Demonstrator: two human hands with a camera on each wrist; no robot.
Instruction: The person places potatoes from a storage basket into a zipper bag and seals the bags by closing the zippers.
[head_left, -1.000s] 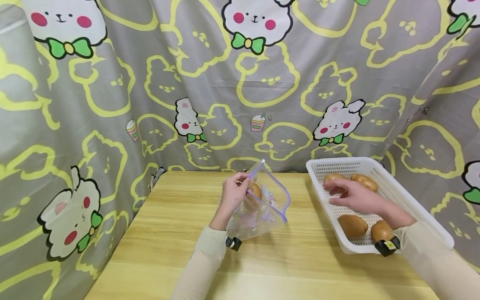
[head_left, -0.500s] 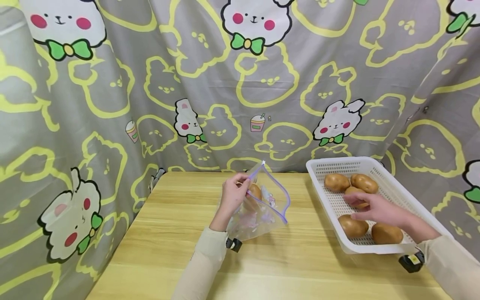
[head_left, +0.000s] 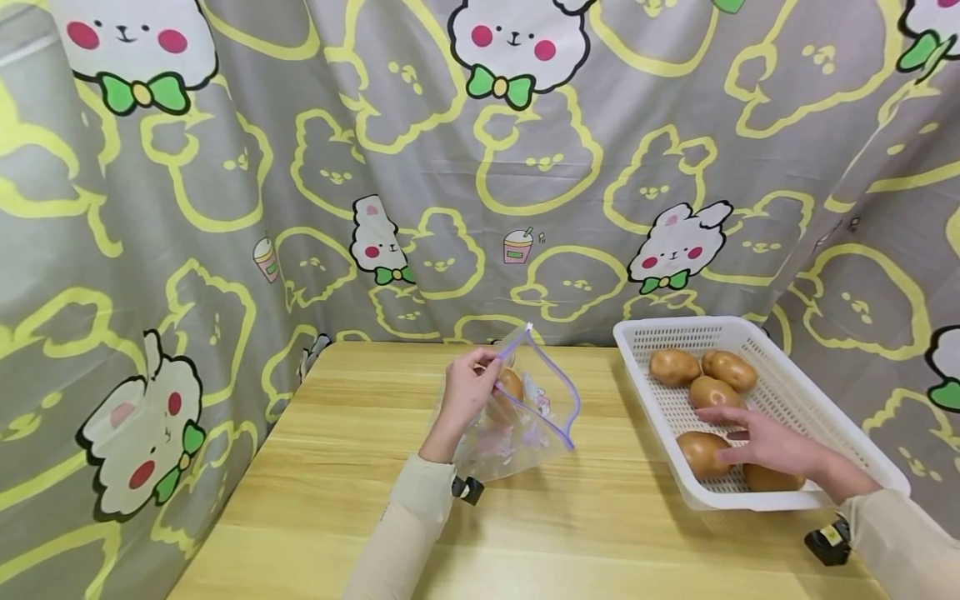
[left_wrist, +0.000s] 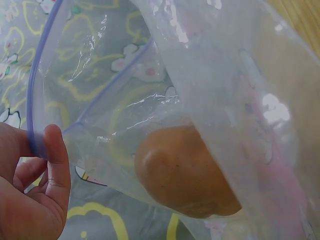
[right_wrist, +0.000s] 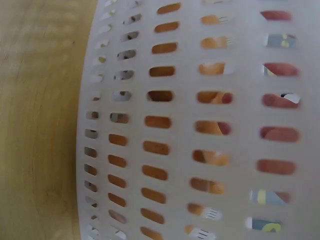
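My left hand [head_left: 471, 385] pinches the purple zip edge of a clear zip bag [head_left: 517, 450] with a printed pattern. The bag's mouth gapes toward the right, and one brown potato [left_wrist: 182, 167] lies inside. In the left wrist view, thumb and finger of the left hand [left_wrist: 37, 185] meet on the zip strip. My right hand [head_left: 780, 446] hovers inside a white basket [head_left: 652, 414], fingers spread and slightly bent over the potatoes. Its thumb overlaps the front left potato [head_left: 703, 452], while its fingers reach toward a middle potato [head_left: 712, 393].
Two more potatoes, one of them at the back left [head_left: 673, 367], lie by the basket's far end; another [head_left: 771, 477] is partly under the right hand. The basket's slotted wall [right_wrist: 185, 145] fills the right wrist view. A patterned curtain [head_left: 450, 167] hangs behind the wooden table [head_left: 337, 417].
The right hand has moved back from the far potatoes toward the near end of the basket and lower, uncovering the middle potato. The left hand and bag have hardly moved.
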